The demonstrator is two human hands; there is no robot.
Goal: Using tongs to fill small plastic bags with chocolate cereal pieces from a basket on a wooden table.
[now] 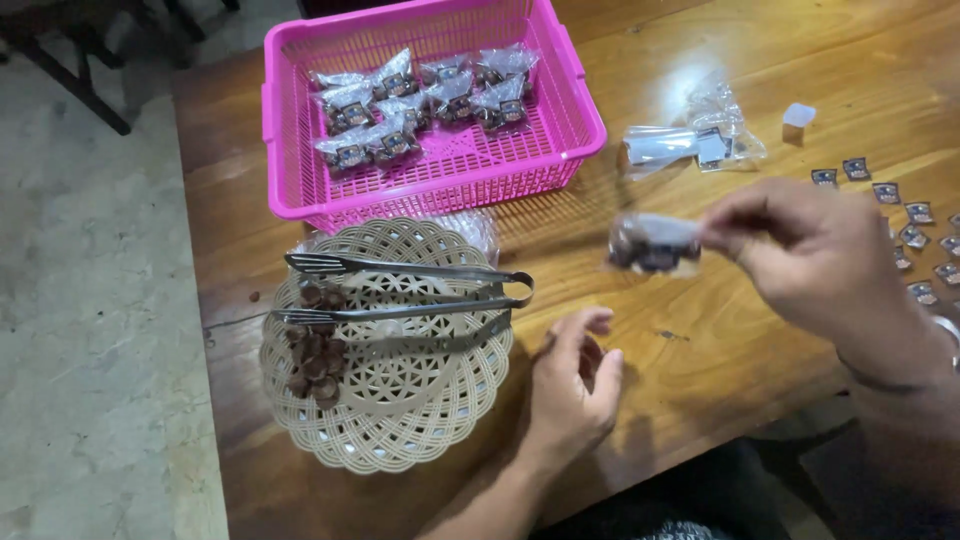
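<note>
Here my right hand (815, 262) pinches a small filled packet (655, 245) by its edge, up over the bench (700, 340) near the pink basket (575, 120); my left hand (572, 385) rests loosely curled and empty beside the woven tray (420, 440), keeping the tongs (400, 290) close.

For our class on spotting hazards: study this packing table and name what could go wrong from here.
1. The small filled bag hangs from the right hand by one end only; it might slip.
2. The tongs lie loosely across the woven plate; the nearby left hand could knock them off.
</note>
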